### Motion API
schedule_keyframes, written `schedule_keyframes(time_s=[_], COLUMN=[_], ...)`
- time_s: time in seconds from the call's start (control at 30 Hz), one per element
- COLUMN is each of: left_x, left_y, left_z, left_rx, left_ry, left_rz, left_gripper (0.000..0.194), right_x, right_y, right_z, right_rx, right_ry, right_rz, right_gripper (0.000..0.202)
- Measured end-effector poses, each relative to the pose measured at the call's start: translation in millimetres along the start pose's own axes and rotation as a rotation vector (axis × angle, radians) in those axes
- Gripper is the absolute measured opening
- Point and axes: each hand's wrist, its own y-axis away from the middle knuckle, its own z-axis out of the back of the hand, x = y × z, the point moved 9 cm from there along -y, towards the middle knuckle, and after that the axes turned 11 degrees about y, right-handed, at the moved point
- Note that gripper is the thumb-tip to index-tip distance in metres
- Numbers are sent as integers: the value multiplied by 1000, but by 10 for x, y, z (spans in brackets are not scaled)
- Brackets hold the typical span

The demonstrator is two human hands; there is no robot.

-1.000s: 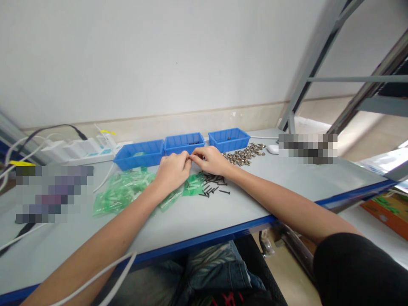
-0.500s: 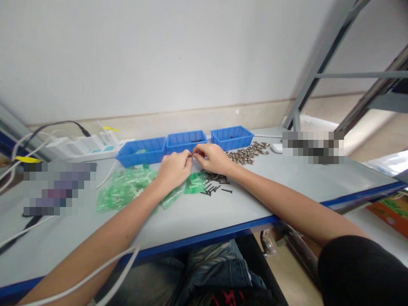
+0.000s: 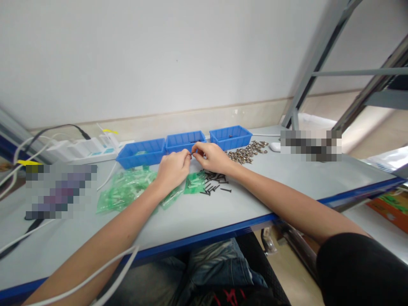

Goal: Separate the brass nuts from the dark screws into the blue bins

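My left hand (image 3: 174,168) and my right hand (image 3: 212,157) meet fingertip to fingertip over the table. Both are closed in a pinch, and something small and dark shows between them, too small to name. Below the right hand lies a loose pile of dark screws (image 3: 214,187). A green-printed clear bag (image 3: 195,182) with dark screws inside lies beside that pile. Under and left of my left forearm is a heap of similar green bags (image 3: 126,191) holding pale pieces. Beyond the right hand spreads a pile of shiny metal fasteners (image 3: 247,153).
Three blue bins stand along the wall: a left bin (image 3: 142,159), a middle bin (image 3: 181,140) and a right bin (image 3: 234,137). A power strip (image 3: 83,148) with white plugs sits at back left. A white cable (image 3: 111,272) crosses near my left forearm. A white rounded object (image 3: 274,147) lies right.
The view has shifted very slightly. Both hands keep the same pinch at the same spot, and the piles and bins stay as they were.
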Motion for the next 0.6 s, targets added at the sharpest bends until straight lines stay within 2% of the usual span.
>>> schedule_keyframes(time_s=[0.1,0.27,0.43,0.6], left_x=[17,8,-213,-418], left_y=[-2,18,97,161], left_z=[16,71,15,-24], left_rx=[5,37,197,165], left_ry=[18,41,94,134], left_rz=[16,5,-188,-310], left_gripper=[30,30,34,30], right_x=[-42,-295,-538,-662], right_y=[-16,-37,-23,-3], right_z=[34,147,224,234], right_rx=[-18,-92,-143,-158], right_ry=[22,118,195,247], right_rz=[-8,-153,-294,-371], right_gripper=[16,20,22,22])
